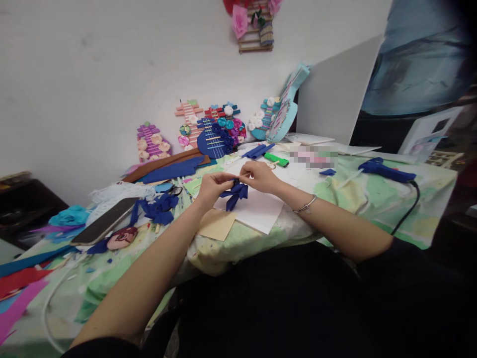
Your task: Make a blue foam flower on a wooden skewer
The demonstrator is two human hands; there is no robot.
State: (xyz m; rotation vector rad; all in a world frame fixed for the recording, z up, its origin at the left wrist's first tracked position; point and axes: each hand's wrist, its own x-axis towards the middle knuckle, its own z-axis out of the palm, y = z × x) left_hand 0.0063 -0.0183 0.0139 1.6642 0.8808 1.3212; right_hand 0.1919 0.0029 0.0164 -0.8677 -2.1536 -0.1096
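Blue folded piece (237,193) in both hands, partly shaped, loose ends hanging.
Left hand (215,188) and right hand (260,177) meet over the white paper (259,214) on the desk (428,199); piece held up between them, top gathered dark and tight at the fingertips. Grip narrow on both sides, a pinch on that gathered top. Done, by my reading: folding and bunching of the upper part. Left: lower folds hang uneven, look unfinished; piece joined to nothing visible. Exact stage can't be told, fingers hide the top. Blue scraps (160,208) lie beyond the left forearm, glue gun (387,170) off to the right. Blue guitar-shaped craft (208,144) by the wall already carries dark blue flowers (225,139).
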